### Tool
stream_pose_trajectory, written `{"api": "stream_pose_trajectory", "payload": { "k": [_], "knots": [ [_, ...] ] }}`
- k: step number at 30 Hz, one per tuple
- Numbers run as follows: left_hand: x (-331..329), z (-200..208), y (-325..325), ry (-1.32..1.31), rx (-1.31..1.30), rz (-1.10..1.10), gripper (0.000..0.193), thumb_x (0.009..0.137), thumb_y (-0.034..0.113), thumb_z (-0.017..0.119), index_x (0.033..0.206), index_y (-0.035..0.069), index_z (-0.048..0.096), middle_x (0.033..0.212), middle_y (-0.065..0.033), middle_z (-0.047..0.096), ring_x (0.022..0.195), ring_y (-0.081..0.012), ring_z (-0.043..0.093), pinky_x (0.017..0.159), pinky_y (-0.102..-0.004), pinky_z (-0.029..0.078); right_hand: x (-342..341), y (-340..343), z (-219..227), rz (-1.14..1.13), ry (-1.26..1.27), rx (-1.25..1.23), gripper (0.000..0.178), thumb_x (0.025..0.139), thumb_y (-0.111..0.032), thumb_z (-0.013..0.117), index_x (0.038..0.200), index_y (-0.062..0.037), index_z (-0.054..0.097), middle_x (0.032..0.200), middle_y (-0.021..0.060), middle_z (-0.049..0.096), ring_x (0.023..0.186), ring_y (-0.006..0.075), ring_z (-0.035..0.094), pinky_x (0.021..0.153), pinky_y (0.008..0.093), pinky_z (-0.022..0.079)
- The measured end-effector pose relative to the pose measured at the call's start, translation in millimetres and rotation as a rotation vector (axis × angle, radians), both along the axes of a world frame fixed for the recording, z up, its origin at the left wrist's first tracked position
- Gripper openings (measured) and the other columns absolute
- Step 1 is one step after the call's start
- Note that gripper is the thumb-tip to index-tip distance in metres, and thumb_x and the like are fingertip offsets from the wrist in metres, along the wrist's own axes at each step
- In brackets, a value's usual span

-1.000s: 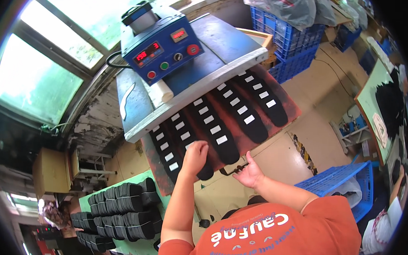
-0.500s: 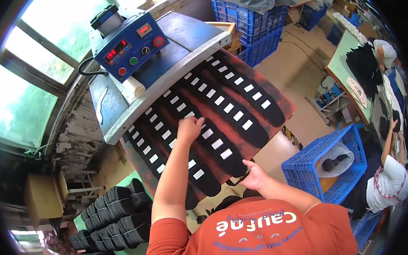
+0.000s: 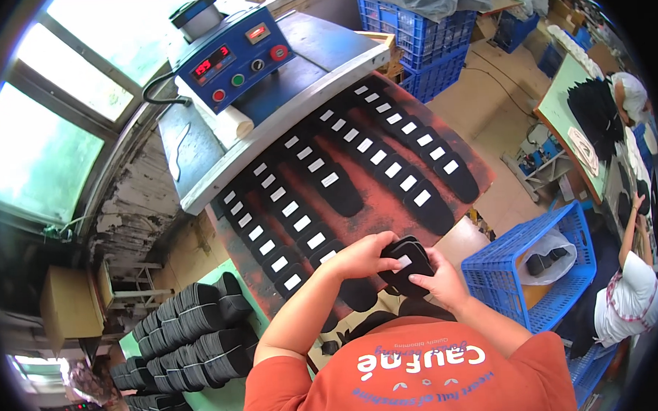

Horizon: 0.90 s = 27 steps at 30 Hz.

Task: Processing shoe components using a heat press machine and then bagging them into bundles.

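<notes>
Both my hands grip a small stack of black insoles point(image 3: 411, 275) with a white label on the top one, just over the near edge of the red board point(image 3: 378, 233). My left hand point(image 3: 368, 257) pinches the stack from the left, thumb beside the label. On the other side, my right hand point(image 3: 442, 280) has its thumb on top and its fingers behind. Overlapping rows of labelled black insoles point(image 3: 426, 214) run across the board. The middle row point(image 3: 341, 197) stops halfway, with bare red surface before it. My left forearm covers part of a row to its left.
Behind the board stands a press machine with a blue control box point(image 3: 238, 59). Stacked black insoles point(image 3: 191, 325) fill a green table point(image 3: 244, 279) at left. A blue crate point(image 3: 526, 270) lies at right; more blue crates point(image 3: 417, 36) stand beyond. Another person point(image 3: 627, 303) works at far right.
My left hand has come back from mid-row toward me and met my right hand. The near insoles of the middle row are off the board, and a stack is between my hands.
</notes>
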<state>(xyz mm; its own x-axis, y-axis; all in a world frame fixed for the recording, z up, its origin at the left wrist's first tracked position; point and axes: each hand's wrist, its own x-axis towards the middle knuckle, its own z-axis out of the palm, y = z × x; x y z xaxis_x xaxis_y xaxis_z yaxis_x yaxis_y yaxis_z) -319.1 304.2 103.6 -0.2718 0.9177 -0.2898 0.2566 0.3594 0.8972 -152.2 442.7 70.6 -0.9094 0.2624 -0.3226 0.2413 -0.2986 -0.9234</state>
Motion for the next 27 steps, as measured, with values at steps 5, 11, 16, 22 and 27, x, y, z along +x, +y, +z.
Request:
{"api": "stream_pose_trajectory", "payload": {
  "k": [5,11,16,22,27],
  "knots": [
    [-111,-59,-38,0.300,0.039,0.998,0.032,0.082,0.025,0.057,0.096,-0.003,0.057,0.086,-0.0141,0.061,0.082,-0.0205,0.060,0.075,-0.0302,0.047,-34,-41,0,0.256,0.059,0.139,0.048,0.071,-0.012,0.071,0.112,0.0008,0.051,0.116,0.0139,0.049,0.106,0.0234,0.050,0.092,0.0363,0.041],
    [-210,-105,-90,1.205,-0.638,1.479,0.031,0.070,0.016,0.065,0.087,-0.010,0.059,0.084,-0.0244,0.061,0.076,-0.0370,0.060,0.073,-0.0413,0.050,-67,-91,-31,0.451,0.064,0.619,0.060,0.064,-0.015,0.075,0.115,-0.0008,0.047,0.121,0.0240,0.039,0.118,0.0372,0.040,0.094,0.0400,0.038],
    [-194,-50,-96,0.074,-0.190,1.323,0.026,0.070,0.009,0.066,0.090,-0.006,0.057,0.080,-0.0130,0.060,0.073,-0.0267,0.060,0.059,-0.0378,0.047,-107,-83,-36,0.424,0.059,0.655,0.060,0.057,-0.010,0.078,0.109,0.0019,0.050,0.109,0.0202,0.046,0.109,0.0327,0.046,0.092,0.0363,0.040],
    [-122,-41,-132,-0.795,0.141,0.880,0.020,0.085,0.006,0.053,0.103,-0.001,0.058,0.089,-0.0082,0.063,0.078,-0.0160,0.061,0.067,-0.0306,0.051,-173,-79,-49,0.437,0.416,0.306,0.050,0.059,-0.007,0.077,0.102,-0.0077,0.051,0.129,0.0144,0.038,0.119,0.0253,0.040,0.097,0.0341,0.035],
    [-175,-62,-174,0.544,-0.412,1.398,0.039,0.075,0.027,0.067,0.099,-0.002,0.058,0.090,-0.0141,0.063,0.083,-0.0253,0.061,0.076,-0.0371,0.049,-174,-76,-30,0.348,0.200,-0.422,0.083,0.064,-0.001,0.073,0.133,-0.0074,0.026,0.128,0.0085,0.041,0.117,0.0198,0.041,0.099,0.0316,0.033]
  ]
}}
